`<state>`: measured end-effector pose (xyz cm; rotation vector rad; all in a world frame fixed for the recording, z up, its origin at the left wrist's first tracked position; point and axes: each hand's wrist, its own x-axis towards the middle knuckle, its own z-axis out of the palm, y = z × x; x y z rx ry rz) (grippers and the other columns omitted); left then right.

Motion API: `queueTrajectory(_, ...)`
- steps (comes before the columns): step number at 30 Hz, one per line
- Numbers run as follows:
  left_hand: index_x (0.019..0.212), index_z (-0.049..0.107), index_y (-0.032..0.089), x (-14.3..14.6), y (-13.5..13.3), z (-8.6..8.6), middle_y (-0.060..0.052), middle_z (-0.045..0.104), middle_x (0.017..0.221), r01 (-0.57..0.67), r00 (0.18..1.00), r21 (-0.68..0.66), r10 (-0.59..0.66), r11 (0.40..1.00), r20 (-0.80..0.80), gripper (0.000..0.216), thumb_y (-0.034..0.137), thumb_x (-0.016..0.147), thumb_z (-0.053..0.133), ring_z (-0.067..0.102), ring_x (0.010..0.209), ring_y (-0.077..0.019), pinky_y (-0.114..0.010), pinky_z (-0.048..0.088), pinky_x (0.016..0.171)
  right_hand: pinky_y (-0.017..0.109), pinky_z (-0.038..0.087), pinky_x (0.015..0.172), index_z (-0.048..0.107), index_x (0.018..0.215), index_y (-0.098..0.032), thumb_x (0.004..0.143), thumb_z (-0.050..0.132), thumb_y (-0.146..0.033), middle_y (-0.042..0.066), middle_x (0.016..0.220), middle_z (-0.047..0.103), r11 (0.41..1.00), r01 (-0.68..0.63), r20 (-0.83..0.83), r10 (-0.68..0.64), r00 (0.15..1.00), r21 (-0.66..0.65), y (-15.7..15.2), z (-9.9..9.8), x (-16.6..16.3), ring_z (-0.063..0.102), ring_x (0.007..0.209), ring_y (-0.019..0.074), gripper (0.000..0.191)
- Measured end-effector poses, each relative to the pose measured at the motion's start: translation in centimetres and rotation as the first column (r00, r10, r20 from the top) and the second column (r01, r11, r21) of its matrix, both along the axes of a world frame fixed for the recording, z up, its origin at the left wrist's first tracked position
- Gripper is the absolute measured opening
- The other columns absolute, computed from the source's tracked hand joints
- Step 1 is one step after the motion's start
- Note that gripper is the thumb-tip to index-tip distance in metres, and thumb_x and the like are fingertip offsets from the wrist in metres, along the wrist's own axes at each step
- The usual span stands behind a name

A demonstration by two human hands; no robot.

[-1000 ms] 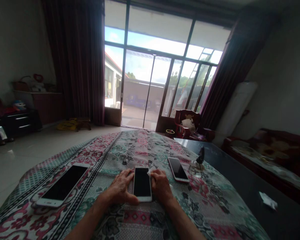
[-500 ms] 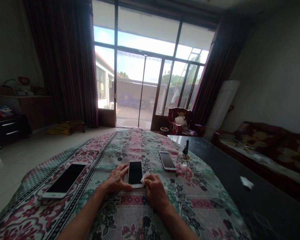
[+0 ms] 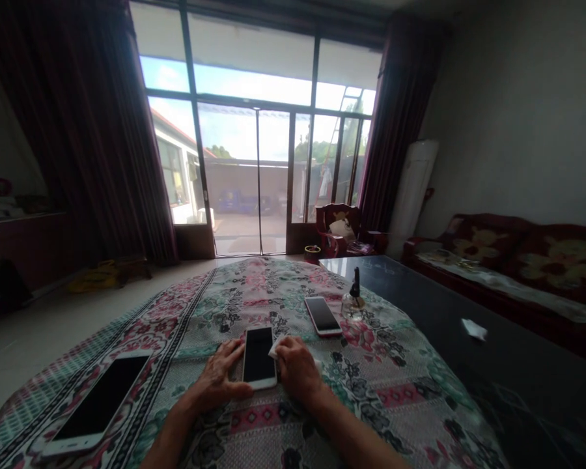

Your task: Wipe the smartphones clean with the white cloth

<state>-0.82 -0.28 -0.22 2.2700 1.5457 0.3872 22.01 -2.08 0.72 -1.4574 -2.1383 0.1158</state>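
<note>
A white-framed smartphone (image 3: pixel 260 358) with a dark screen lies flat on the floral tablecloth (image 3: pixel 254 449) in front of me. My left hand (image 3: pixel 219 374) holds it at its left side, fingers along the edge and thumb across the bottom edge. Closed round a white tissue (image 3: pixel 274 351), my right hand (image 3: pixel 297 368) is at the phone's right edge, and the tissue touches the phone there. Most of the tissue is hidden in the fist. Beyond my right hand lies a second smartphone (image 3: pixel 323 316) with a pinkish rim. A larger white smartphone (image 3: pixel 100 400) rests on the left.
A clear bottle with a black spray top (image 3: pixel 355 296) stands on the cloth at the right. To the right, a dark glossy table (image 3: pixel 420 306) bears a crumpled white tissue (image 3: pixel 474 329). A sofa (image 3: pixel 512 241), an armchair (image 3: pixel 339 228) and a glass door stand farther back.
The view has turned slightly to the right, so the things shift left in it. My right hand with the tissue sits a little higher along the phone's right edge.
</note>
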Motion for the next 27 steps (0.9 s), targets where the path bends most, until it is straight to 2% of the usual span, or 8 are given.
queueTrajectory(5,0.143,0.039,0.024,0.1,-0.1,0.1,-0.008,0.031,0.154,-0.011,1.0,-0.02,0.011,1.0,-0.007,0.091,0.051,0.063,0.072,0.019,0.144,-0.0323,-0.044,0.021,0.116,0.022,0.037,0.09,0.07,0.09,-0.021,0.088,0.047,-0.013,0.004,0.103,0.066,0.998,0.054,0.002,-0.054,0.999,-0.013,3.8,0.3,-0.6,0.053,0.101,0.0165,0.025)
queueTrajectory(11,0.144,0.038,0.023,0.7,-0.6,1.8,-0.009,0.028,0.155,-0.032,0.999,-0.1,0.032,0.994,0.001,0.096,0.049,0.059,0.075,0.016,0.144,-0.0329,-0.045,0.017,0.117,0.023,0.038,0.086,0.071,0.092,-0.018,0.089,0.042,-0.013,0.007,0.101,0.068,0.992,0.117,0.017,-0.116,0.993,-0.051,8.2,0.5,-1.5,0.057,0.097,0.0173,0.029)
queueTrajectory(15,0.14,0.044,0.026,0.1,-0.5,1.7,-0.007,0.032,0.154,-0.019,0.997,-0.107,0.027,0.994,0.076,0.094,0.048,0.056,0.079,0.02,0.143,-0.0322,-0.044,0.019,0.117,0.022,0.039,0.082,0.072,0.089,-0.018,0.089,0.043,-0.013,0.007,0.098,0.069,0.988,0.124,0.041,-0.121,0.992,-0.088,8.9,0.9,-1.7,0.06,0.092,0.0159,0.03)
queueTrajectory(18,0.133,0.053,0.033,-1.1,-0.2,0.8,-0.002,0.039,0.151,-0.003,0.979,-0.057,0.014,0.998,0.205,0.082,0.047,0.056,0.079,0.031,0.14,-0.03,-0.042,0.028,0.115,0.02,0.039,0.074,0.073,0.082,-0.019,0.086,0.047,-0.013,0.005,0.092,0.071,0.984,0.124,0.066,-0.116,0.991,-0.127,8.7,1.5,-0.6,0.061,0.084,0.0146,0.028)
queueTrajectory(20,0.127,0.059,0.031,-1.9,0.2,0.3,-0.002,0.045,0.147,-0.053,0.964,-0.016,0.055,0.998,0.261,0.068,0.043,0.061,0.074,0.039,0.136,-0.029,-0.041,0.033,0.112,0.021,0.038,0.065,0.073,0.072,-0.018,0.084,0.052,-0.019,0.005,0.079,0.071,0.977,0.134,0.084,-0.121,0.989,-0.165,8.5,2.1,0.7,0.061,0.073,0.0143,0.024)
queueTrajectory(22,0.124,0.062,0.025,-2.3,0.7,0.0,-0.004,0.052,0.141,-0.178,0.946,0.037,0.161,0.983,0.281,0.057,0.039,0.068,0.065,0.044,0.132,-0.028,-0.04,0.036,0.11,0.022,0.034,0.057,0.071,0.06,-0.017,0.08,0.06,-0.025,0.003,0.062,0.067,0.967,0.143,0.104,-0.123,0.987,-0.209,8.5,2.7,2.1,0.057,0.059,0.0132,0.024)
queueTrajectory(24,0.125,0.06,0.018,-2.2,1.0,-0.3,-0.008,0.056,0.137,-0.29,0.923,0.11,0.247,0.951,0.294,0.054,0.037,0.074,0.056,0.046,0.131,-0.0267,-0.039,0.037,0.11,0.022,0.032,0.054,0.068,0.053,-0.016,0.078,0.063,-0.027,0.002,0.053,0.062,0.963,0.149,0.112,-0.126,0.986,-0.226,8.5,3.2,3.1,0.055,0.053,0.0123,0.027)
queueTrajectory(27,0.13,0.054,0.014,-1.5,1.2,-0.7,-0.012,0.055,0.138,-0.299,0.929,0.189,0.24,0.935,0.28,0.06,0.044,0.078,0.053,0.045,0.131,-0.0268,-0.039,0.035,0.11,0.022,0.036,0.061,0.073,0.068,-0.017,0.086,0.053,-0.026,0.005,0.07,0.069,0.973,0.168,0.085,-0.156,0.984,-0.159,8.4,3.6,2.9,0.06,0.067,0.0142,0.028)
